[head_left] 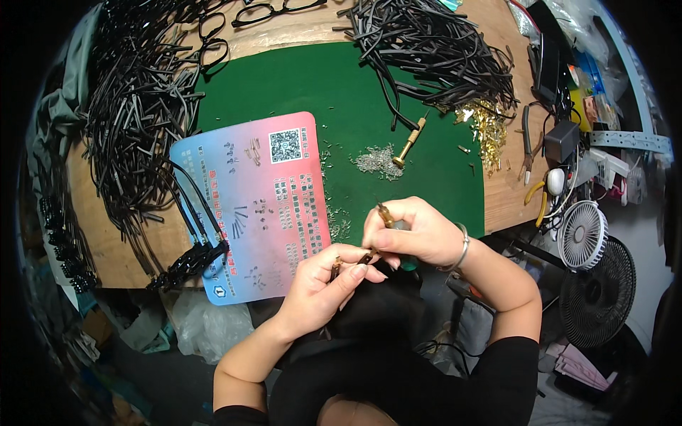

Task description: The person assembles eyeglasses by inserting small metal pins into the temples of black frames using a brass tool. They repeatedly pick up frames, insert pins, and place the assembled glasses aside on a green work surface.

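Note:
In front of my body, just off the near edge of the green mat [426, 206], my two hands meet. My left hand [323, 284] is closed, its thumb and fingers pinching a small dark brown, glossy piece [365, 258] that looks like part of a glasses frame. My right hand [419, 231] is closed too, its fingertips against that piece. An amber-brown, rod-like thing [384, 213] sticks up from the right hand's grip, and something green [409, 263] shows beneath it. The fingers hide most of what they hold. Beyond them lies a brass hand screwdriver [410, 144] beside a pile of tiny silver screws [379, 162].
A pink and blue printed card [249, 206] lies on the mat's left. Heaps of black glasses temples [142, 121] and dark strips [433, 50] flank the mat. Gold-coloured bits [490, 138], pliers [527, 145] and a white fan [582, 236] are at right. Black glasses frames [277, 11] lie behind.

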A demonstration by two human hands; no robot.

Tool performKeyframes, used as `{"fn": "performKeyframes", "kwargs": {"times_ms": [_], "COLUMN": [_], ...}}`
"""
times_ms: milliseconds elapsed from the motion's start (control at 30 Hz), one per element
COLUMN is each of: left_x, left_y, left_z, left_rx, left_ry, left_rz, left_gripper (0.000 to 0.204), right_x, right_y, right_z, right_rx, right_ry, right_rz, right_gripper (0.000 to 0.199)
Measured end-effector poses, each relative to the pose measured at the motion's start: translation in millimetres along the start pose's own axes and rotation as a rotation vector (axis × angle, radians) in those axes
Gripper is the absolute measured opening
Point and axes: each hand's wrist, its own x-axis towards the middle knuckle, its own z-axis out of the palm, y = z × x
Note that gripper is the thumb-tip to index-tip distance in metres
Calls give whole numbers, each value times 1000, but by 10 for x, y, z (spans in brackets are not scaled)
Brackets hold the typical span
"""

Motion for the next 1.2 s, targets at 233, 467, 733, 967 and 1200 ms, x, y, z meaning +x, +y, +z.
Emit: {"fn": "performKeyframes", "kwargs": {"times_ms": [233, 467, 733, 967, 1200], "left_x": [35, -2, 137, 156, 120], "left_y": [-63, -7, -92, -159, -123], "left_z": [13, -60, -186, -241, -205], "left_rx": [139, 486, 765, 692, 694], "left_ry": [29, 206, 359, 380, 392], "left_rz": [134, 167, 276, 282, 217], "left_gripper": [24, 29, 29, 27, 31], "right_x": [70, -110, -131, -310, -180], "right_y": [77, 153, 254, 118, 302], "right_z": [2, 53, 150, -142, -46], "right_rx": [45, -1010, -1531, -1185, -1487], "right_ry": [9, 355, 473, 469, 643], "right_rz": [137, -246, -148, -219, -306], "right_gripper": [31, 41, 70, 40, 40]}}
